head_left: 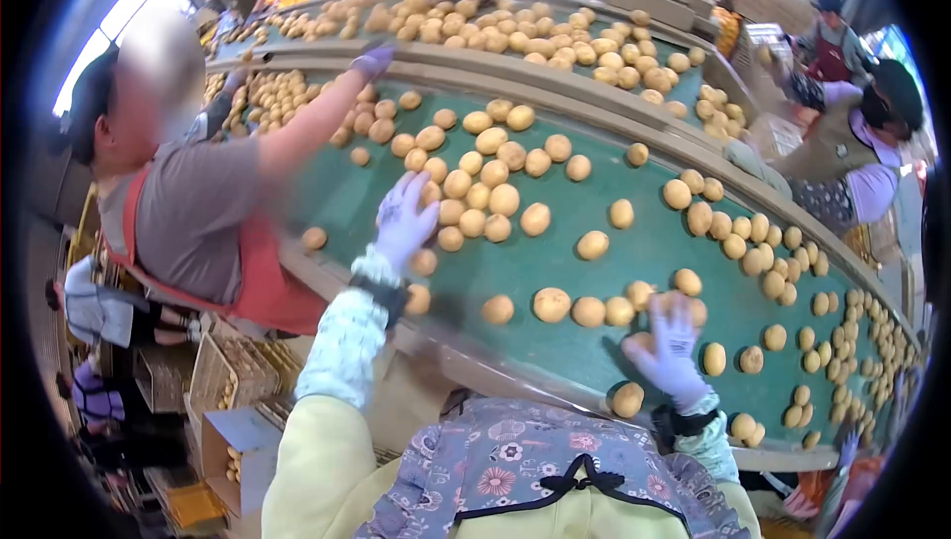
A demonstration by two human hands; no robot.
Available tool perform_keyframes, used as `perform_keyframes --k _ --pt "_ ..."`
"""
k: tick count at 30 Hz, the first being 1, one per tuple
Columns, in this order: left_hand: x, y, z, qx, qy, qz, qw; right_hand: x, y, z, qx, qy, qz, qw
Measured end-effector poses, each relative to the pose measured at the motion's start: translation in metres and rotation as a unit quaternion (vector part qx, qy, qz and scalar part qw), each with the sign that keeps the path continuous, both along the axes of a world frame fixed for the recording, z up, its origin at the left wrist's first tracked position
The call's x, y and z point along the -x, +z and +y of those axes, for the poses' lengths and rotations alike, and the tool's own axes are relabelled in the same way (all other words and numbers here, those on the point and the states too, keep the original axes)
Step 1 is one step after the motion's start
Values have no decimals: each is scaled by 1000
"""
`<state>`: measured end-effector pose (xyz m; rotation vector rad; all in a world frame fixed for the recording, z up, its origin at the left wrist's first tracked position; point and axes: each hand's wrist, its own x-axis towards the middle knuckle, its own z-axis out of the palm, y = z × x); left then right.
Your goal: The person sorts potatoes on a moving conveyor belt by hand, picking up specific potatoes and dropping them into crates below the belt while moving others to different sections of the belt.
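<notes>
My left hand, in a pale lilac glove, reaches across the green conveyor belt. Its fingers are stretched out against the near side of a cluster of round, yellow-brown potatoes. My right hand, gloved the same way, lies with fingers spread over potatoes near the belt's front edge. Parts of those potatoes show around the fingers, and a potato sits just in front of the hand. A loose row that includes a larger potato runs between my two hands.
A person in a red apron reaches over the belt on my left. A raised divider separates a second potato-covered belt. More people stand beyond it and at the far right. Crates and a cardboard box stand on the floor at left.
</notes>
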<state>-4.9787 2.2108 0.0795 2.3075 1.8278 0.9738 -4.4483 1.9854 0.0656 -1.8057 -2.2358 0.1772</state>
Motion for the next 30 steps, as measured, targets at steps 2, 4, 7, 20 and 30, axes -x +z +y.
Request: perform_keyframes --k 2,4,7,20,30 --pt "-2 -23 45 177 52 43 982 44 47 20 94 61 63 992" --pt "-28 -15 63 307 123 117 936 58 35 37 40 68 67 995" --pt "-22 -1 36 382 -19 126 915 72 30 91 -8 122 220 968" --pt "35 -6 -57 569 -65 -540 616 294 4 396 203 180 -94 958" --pt "60 39 156 270 -318 -809 414 288 82 423 265 188 660 677"
